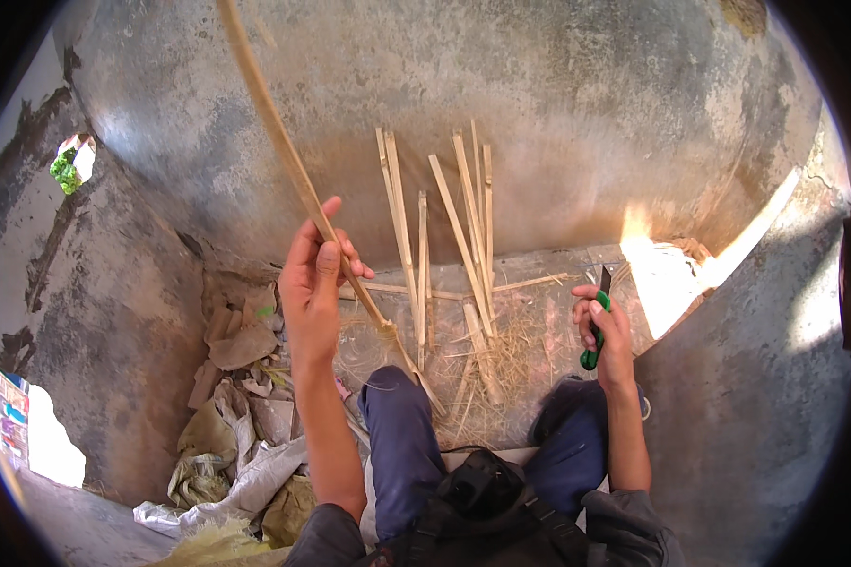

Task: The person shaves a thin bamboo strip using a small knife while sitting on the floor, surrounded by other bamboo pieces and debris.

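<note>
My left hand (317, 269) is closed round a long bamboo strip (284, 142), thumb on top. The strip slants from the upper left down to beside my left knee, and a curled shaving hangs at a joint in its lower part. In my right hand (613, 335) is a green-handled utility knife (596, 342). Its dark blade points upward, apart from the strip. Between the hands, several split bamboo sticks (463, 203) lean upright against the wall, their lower ends near a heap of fine shavings (515, 364).
A concrete wall (558, 85) rises ahead, with walls on both sides. Crumpled sacks (241, 463) and broken pieces (246, 345) lie on the floor at the left. Sunlight falls on a bundle (676, 260) in the far right corner. My knees (402, 406) are bent in front.
</note>
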The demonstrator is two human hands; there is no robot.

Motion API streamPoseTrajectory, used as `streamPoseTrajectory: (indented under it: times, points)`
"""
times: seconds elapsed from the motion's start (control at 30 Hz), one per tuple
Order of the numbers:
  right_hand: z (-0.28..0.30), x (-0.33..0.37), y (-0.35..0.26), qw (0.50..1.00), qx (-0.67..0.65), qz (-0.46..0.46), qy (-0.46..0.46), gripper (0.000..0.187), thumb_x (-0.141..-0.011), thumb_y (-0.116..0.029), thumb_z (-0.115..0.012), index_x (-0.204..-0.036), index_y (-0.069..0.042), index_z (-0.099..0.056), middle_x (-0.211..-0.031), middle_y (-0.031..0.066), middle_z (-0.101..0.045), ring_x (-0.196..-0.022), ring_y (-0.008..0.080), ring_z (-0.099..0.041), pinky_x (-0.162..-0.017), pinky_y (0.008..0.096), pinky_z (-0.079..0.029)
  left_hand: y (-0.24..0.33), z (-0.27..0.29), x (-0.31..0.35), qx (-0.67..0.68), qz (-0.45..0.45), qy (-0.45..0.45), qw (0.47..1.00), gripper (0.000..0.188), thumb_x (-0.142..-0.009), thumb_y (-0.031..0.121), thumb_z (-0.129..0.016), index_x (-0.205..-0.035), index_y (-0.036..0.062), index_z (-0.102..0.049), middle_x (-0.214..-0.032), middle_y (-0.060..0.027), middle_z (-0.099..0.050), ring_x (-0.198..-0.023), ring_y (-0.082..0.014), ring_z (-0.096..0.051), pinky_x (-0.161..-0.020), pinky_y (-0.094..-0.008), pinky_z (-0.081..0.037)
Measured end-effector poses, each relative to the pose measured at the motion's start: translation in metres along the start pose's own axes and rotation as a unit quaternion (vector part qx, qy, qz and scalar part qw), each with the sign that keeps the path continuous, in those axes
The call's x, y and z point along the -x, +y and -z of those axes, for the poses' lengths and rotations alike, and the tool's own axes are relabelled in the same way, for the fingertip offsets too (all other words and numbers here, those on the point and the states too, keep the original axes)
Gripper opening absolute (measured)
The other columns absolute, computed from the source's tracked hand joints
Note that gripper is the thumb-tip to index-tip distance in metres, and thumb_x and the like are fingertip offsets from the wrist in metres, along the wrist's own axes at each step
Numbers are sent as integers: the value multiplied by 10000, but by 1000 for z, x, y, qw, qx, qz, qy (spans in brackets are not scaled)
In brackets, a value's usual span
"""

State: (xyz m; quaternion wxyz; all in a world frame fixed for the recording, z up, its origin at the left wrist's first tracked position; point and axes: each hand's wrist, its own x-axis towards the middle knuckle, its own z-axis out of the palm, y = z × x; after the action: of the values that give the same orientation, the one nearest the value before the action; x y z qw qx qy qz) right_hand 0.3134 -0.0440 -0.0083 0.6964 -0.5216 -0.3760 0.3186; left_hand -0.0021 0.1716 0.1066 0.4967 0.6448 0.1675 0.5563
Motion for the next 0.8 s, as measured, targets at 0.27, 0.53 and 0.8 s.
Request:
streamPoseTrajectory:
  times: [0.27, 0.53, 0.8]
  points:
    - [-53, 3, -59, 953, 175, 229, -95, 510, -1113, -369, -534, -1451, 2, -624, -961, 82, -658, -699, 136, -516, -658, 293, -431, 17, -29, 52, -63, 114, -80, 988, 286, -1175, 164, -557, -1362, -34, -647, -1059, -51, -714, -817, -75, -634, -708, -249, -531]
    - [-90, 10, -62, 844, 371, 365, -129, 326, -981, -209, -800, -1230, -25, -697, -970, 151, -703, -838, 345, -709, -719, 425, -571, 1, -58, 113, -97, 141, -15, 985, 290, -1102, 86, -693, -1358, -51, -699, -1065, -86, -797, -837, -61, -627, -725, -219, -488]
    - [-101, 18, -34, 810, 404, 404, -130, 342, -909, -225, -857, -1158, -38, -715, -864, 76, -658, -731, 262, -701, -615, 384, -547, -7, -66, 143, -125, 152, -8, 980, 263, -1045, 33, -767, -1274, -82, -708, -1066, -111, -802, -942, -102, -723, -794, -248, -560]
